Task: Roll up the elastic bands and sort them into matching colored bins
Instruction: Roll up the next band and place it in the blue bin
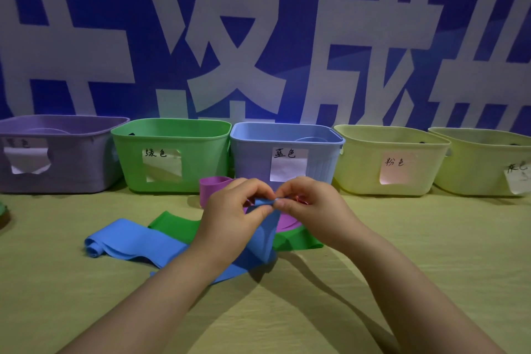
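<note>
Both hands pinch the lifted end of the blue band [135,241]: left hand [230,215] and right hand [310,204] meet fingertip to fingertip at its fold. The band trails near and left across the table [431,253], over a green band [175,225], just before the blue bin [321,164].

Five bins [129,167], five paper labels [288,165], at least three elastic bands [135,241], two hands [230,218]

Bins from left run purple [57,152], green [172,158], blue [287,138], then two yellow [390,164]; bands lie blue [138,241], green [175,225], purple [212,188].
</note>
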The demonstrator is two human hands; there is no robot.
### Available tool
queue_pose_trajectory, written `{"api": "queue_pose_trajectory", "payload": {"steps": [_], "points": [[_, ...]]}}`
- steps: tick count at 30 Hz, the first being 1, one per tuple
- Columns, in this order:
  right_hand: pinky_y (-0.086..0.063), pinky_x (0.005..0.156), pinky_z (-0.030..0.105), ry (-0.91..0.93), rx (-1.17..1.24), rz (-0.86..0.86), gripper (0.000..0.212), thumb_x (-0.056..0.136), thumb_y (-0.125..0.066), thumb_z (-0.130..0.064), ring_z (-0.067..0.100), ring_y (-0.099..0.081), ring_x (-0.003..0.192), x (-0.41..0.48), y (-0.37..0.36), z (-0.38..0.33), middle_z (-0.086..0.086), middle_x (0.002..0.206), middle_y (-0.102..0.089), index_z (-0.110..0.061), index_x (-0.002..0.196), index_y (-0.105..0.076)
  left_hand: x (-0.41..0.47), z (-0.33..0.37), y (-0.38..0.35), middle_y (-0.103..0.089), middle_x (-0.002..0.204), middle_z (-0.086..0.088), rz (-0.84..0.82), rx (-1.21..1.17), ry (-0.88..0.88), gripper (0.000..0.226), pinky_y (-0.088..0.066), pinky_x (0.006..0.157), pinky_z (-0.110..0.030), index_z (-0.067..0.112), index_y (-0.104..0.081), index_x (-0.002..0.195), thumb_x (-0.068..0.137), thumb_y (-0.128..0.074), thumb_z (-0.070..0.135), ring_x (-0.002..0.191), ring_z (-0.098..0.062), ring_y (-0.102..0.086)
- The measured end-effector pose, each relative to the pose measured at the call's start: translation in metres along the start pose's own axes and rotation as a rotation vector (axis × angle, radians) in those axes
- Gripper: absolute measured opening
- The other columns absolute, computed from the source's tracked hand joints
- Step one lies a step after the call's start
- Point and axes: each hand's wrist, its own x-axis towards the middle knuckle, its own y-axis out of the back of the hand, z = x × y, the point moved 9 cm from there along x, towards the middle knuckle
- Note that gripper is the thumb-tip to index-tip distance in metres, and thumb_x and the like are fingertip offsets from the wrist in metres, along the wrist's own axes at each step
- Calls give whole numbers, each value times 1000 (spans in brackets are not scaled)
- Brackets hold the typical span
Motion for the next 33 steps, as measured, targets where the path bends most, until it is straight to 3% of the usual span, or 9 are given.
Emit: {"api": "queue_pose_trajectory", "payload": {"steps": [4, 8, 11, 13, 21, 25, 29, 33], "points": [[-44, 68, 25, -55, 139, 17, 25, 80, -69, -14, 6, -54, 65, 1, 0, 6, -8, 66, -61, -31, 66, -59, 0, 3, 1, -61, 78, 10, 13, -22, -26, 20, -41, 67, -11, 33, -62, 72, 70, -69, 14, 78, -2, -55], [-40, 59, 12, -76, 262, 15, 22, 79, -70, -11, -6, -49, 54, 0, -2, 6, -11, 63, -59, -27, 68, -61, 0, 5, 3, -60, 84, 10, 43, -28, -46, 21, -42, 69, -13, 31, -60, 83, 68, -64, 17, 78, -1, -56], [-41, 66, 18, -101, 316, -18, 21, 81, -68, -10, 1, -51, 63, 0, -7, 8, -10, 64, -60, -26, 69, -62, 0, 6, 5, -60, 80, 12, 48, -20, -59, 19, -43, 69, -13, 29, -60, 82, 68, -64, 16, 79, -2, -56], [-41, 68, 20, -109, 318, -38, 22, 82, -67, -10, 5, -51, 66, -1, -8, 8, -11, 63, -60, -26, 68, -63, -1, 7, 5, -61, 80, 11, 47, -7, -66, 15, -42, 68, -12, 27, -62, 79, 69, -65, 17, 80, -1, -56], [-38, 58, 5, -61, 168, -50, 23, 88, -60, -20, -14, -51, 57, -4, -3, 0, -15, 63, -56, -35, 70, -58, -2, 7, 10, -61, 76, 16, 93, 67, -65, 6, -37, 69, -5, 23, -67, 75, 70, -66, 26, 78, 2, -54], [-36, 59, 12, -19, 15, -44, 17, 91, -56, -26, -5, -49, 61, -4, -1, -4, -14, 67, -52, -32, 75, -59, -2, 9, 11, -57, 75, 17, 100, 153, -112, 24, -35, 70, -6, 18, -66, 75, 75, -54, 39, 75, -1, -50], [-46, 73, 26, 20, -22, -14, 14, 86, -62, -30, 6, -56, 77, -3, 0, -6, -12, 80, -59, -23, 97, -70, -1, 5, 12, -57, 73, 15, 113, 146, -81, 19, -36, 66, -10, 17, -66, 73, 76, -60, 35, 74, -4, -50], [-47, 71, 26, 36, 4, 48, 17, 78, -72, -24, 4, -54, 69, -2, 4, -6, -13, 71, -59, -38, 78, -61, 0, 4, 15, -56, 69, 12, 128, 133, -75, 29, -35, 63, -12, 18, -65, 71, 75, -52, 43, 70, -5, -48]]}}
